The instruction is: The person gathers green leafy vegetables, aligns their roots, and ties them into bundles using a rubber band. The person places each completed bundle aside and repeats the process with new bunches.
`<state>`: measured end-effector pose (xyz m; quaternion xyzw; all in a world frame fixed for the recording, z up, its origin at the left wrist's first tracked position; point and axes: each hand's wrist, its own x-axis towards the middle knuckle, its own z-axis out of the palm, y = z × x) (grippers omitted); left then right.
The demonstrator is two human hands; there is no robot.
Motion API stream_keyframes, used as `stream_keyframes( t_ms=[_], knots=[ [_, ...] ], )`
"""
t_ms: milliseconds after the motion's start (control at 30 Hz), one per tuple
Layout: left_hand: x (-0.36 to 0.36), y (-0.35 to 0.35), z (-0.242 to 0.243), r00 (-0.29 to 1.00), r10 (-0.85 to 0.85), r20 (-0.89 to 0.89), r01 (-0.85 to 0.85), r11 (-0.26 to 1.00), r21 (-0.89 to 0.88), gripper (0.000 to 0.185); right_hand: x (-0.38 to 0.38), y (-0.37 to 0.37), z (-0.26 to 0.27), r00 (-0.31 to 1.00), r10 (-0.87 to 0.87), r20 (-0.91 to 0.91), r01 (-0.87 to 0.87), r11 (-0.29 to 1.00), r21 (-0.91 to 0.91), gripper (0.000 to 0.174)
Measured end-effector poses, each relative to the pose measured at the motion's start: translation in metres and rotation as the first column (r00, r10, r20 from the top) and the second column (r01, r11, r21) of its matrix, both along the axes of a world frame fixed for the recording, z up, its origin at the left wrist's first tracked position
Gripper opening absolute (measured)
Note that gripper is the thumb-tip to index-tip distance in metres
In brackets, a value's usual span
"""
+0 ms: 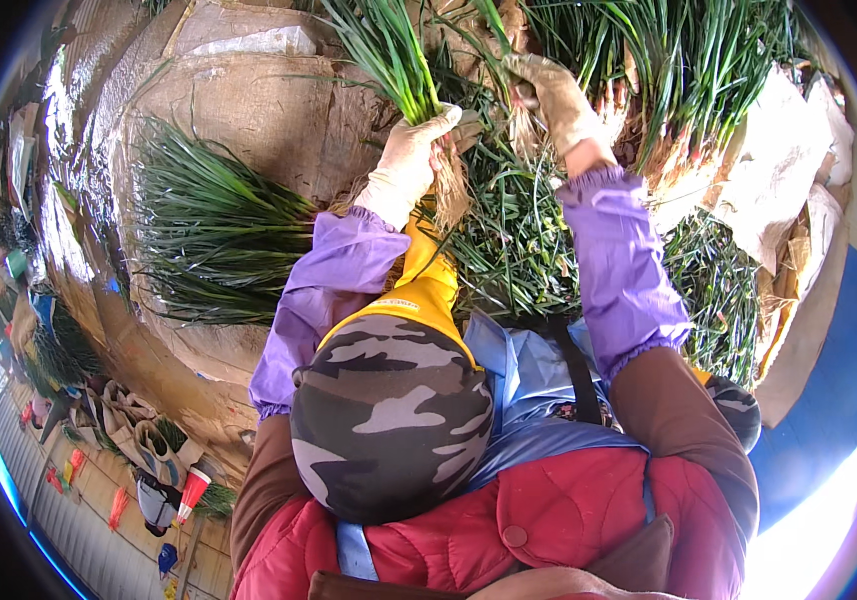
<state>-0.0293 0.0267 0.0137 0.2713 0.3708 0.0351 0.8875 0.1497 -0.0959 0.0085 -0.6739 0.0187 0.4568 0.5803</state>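
My left hand (410,154), in a pale glove, grips a bunch of long-leaved green plants (391,56). The leaves point away from me, and stringy pale roots hang below the fist. A few thin stalks (522,133) with bare roots are pinched in my gloved right hand (557,97), a little to the right of that bunch. Loose green leaves (522,240) cover the ground beneath both hands. To the left, a pile of similar plants (222,225) lies flat on brown burlap (248,97), its leaf tips pointing left.
Dense bundles of rooted plants (668,82) stand at the upper right, beside crumpled sacking (781,165). My camouflage-covered knee (395,412) and yellow boot (428,262) are between my arms. Far lower left are a red-and-white cone (194,493), open bags (155,442) and a person (155,504).
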Motion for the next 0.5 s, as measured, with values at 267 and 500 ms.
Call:
stream_keyframes(
  t_ms=[267, 500],
  knots=[
    [0.005, -0.009, 0.003, 0.983, -0.185, 0.006, 0.183, 0.979, 0.085, 0.014, -0.079, 0.016, -0.003, 0.796, 0.074, 0.601, 0.092, 0.966, -0.241, 0.015],
    [-0.015, -0.016, 0.018, 0.996, -0.017, 0.087, 0.032, 0.983, -0.178, 0.014, -0.048, -0.010, 0.003, 0.893, -0.448, 0.051, 0.449, 0.893, -0.012, 0.005]
  ],
)
